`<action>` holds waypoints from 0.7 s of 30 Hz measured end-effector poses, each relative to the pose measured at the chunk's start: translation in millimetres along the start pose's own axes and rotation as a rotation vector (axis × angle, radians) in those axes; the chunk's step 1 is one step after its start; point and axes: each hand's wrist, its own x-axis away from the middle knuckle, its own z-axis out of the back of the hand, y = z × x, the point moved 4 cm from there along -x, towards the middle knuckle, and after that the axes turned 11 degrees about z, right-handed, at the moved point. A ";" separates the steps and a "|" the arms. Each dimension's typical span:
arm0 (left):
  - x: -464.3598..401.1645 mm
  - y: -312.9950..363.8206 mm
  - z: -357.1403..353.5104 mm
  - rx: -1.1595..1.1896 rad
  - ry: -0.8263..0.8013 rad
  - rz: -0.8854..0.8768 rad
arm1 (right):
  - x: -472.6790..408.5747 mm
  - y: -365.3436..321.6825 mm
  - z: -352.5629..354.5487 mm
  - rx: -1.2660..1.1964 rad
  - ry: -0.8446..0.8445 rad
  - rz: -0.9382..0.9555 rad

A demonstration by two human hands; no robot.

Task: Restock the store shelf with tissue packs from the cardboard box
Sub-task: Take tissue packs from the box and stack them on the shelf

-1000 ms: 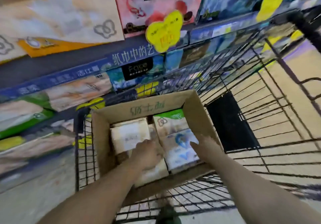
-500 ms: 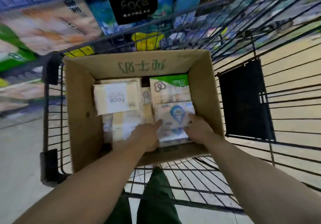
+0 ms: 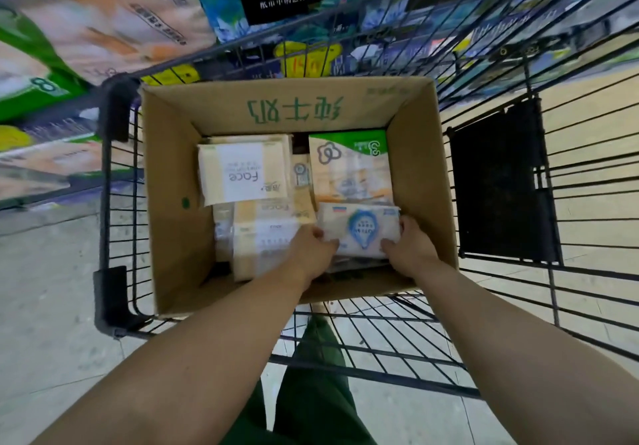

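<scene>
Blue-printed tissue pack gripped between left hand and right hand

- We see a pale grey floor at left, and tan boards at right behind the wires.
- A black wire shopping cart fills the centre; a black panel hangs on its right wall.
- We note store shelving along the top, stacked with packaged goods, and yellow price tags on its edge.
- Lighting is even and diffuse.
</scene>
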 end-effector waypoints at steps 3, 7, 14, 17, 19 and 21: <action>-7.8 -4.7 -3.1 0.056 0.064 0.013 | -4.9 3.5 -1.8 0.043 -0.029 -0.027; -12.1 -10.5 -1.7 0.023 0.052 0.080 | -10.2 3.5 -4.9 0.047 -0.094 -0.051; -13.7 -10.1 -2.3 -0.134 0.035 0.117 | -14.4 10.0 -11.4 -0.105 -0.132 -0.085; -14.7 -7.3 -5.6 -0.082 -0.009 0.103 | -18.2 18.6 -8.1 -0.287 -0.113 -0.098; -12.4 -5.0 -4.5 -0.034 -0.027 0.114 | -17.6 19.1 -6.0 -0.385 -0.100 -0.099; -9.7 -3.0 -1.7 0.009 -0.037 0.107 | -16.1 17.5 -3.0 -0.485 -0.091 -0.104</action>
